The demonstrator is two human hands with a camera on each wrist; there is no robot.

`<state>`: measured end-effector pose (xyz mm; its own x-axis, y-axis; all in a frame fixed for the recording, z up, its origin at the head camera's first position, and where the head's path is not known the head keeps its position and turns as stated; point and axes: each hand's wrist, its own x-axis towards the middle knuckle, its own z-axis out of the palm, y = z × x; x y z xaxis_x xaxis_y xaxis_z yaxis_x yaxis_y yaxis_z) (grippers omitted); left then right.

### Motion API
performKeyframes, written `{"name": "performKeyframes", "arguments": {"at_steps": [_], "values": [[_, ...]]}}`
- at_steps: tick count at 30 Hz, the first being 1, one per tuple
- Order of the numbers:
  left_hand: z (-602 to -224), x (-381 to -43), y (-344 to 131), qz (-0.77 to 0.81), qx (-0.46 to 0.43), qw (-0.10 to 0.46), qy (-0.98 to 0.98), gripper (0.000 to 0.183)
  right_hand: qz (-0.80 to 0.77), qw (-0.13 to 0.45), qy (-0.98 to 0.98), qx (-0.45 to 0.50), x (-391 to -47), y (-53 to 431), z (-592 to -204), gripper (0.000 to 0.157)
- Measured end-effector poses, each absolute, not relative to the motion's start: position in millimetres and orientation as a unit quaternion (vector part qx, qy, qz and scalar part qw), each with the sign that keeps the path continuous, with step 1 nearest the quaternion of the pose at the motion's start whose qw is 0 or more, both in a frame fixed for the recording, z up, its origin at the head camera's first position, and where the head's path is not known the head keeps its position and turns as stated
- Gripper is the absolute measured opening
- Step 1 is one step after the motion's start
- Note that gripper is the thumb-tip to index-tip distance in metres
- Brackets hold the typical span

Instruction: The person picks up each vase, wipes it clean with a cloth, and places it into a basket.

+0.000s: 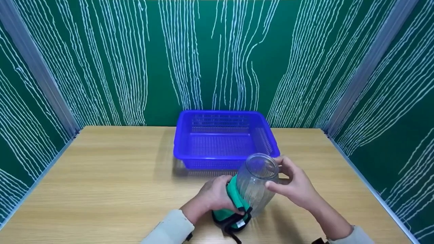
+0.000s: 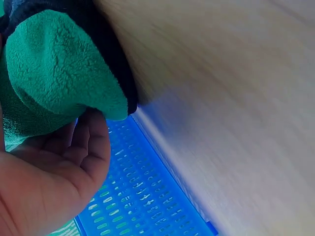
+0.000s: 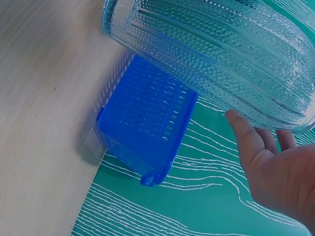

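Two light grey sleeves point(image 1: 169, 228) enter at the near edge of the head view, one per arm. One left hand point(image 1: 217, 195) extends from the first sleeve; its fingers curl into one green fleece cloth with black edging point(image 2: 59, 69) and grip it. One white label point(image 1: 240, 223) shows on the cloth's lower part, with a black strap hanging beside it. The cloth lies against the left side of one clear, ribbed glass jar point(image 1: 259, 184). One right hand point(image 1: 298, 186) grips the jar near its upper end, thumb on the near side, fingers on the far side. The jar leans slightly, its round end facing up; whether its lower end touches the table cannot be told. One blue rectangular plastic basket with slotted walls point(image 1: 223, 158) stands just beyond the jar, upright on one pale wood-grain table point(image 1: 101, 176). Three green wall panels with white wavy lines point(image 1: 220, 54) enclose the back and both sides of the table; two grey posts point(image 1: 366, 67) stand at the corners, one left, one right.
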<state>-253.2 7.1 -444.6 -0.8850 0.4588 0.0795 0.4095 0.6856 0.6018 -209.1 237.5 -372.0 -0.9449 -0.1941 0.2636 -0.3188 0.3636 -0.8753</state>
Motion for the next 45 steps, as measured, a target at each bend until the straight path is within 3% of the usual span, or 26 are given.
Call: {"name": "performKeyframes", "arguments": {"at_steps": [14,20,30,45], "values": [[-448.5,-254.5,9.7,0.258,0.255,0.027,0.932,0.054,0.535,0.05,-0.83,0.152,-208.8,237.4,-373.1,0.048],[-444.9,-254.9,4.4,0.276,0.263,0.056,0.923,0.071,0.537,0.05,-0.826,0.164,-207.3,238.6,-370.5,0.05],[-428.1,-259.2,-5.0,0.392,0.272,0.073,0.876,0.088,0.465,0.124,-0.864,0.146,-204.1,236.2,-365.6,0.06],[-415.3,-259.4,-5.5,0.533,0.28,0.042,0.797,0.082,0.479,0.088,-0.861,0.145,-204.0,235.3,-365.3,0.052]]}}
